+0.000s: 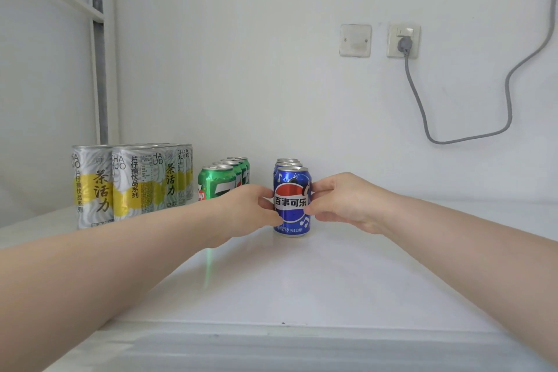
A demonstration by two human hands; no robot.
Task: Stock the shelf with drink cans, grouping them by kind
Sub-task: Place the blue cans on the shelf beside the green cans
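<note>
Soft daylight is falling on a plain white wall (241, 54) where a grey cable (510, 93) is hanging from a socket (403, 41) beside a blank cover plate (355, 40).

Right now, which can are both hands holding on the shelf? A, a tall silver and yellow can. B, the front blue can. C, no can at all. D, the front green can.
B: the left hand and the right hand press on either side of the front blue can, which stands upright on the shelf at the head of the blue row, while the green cans and silver cans stand untouched.
</note>
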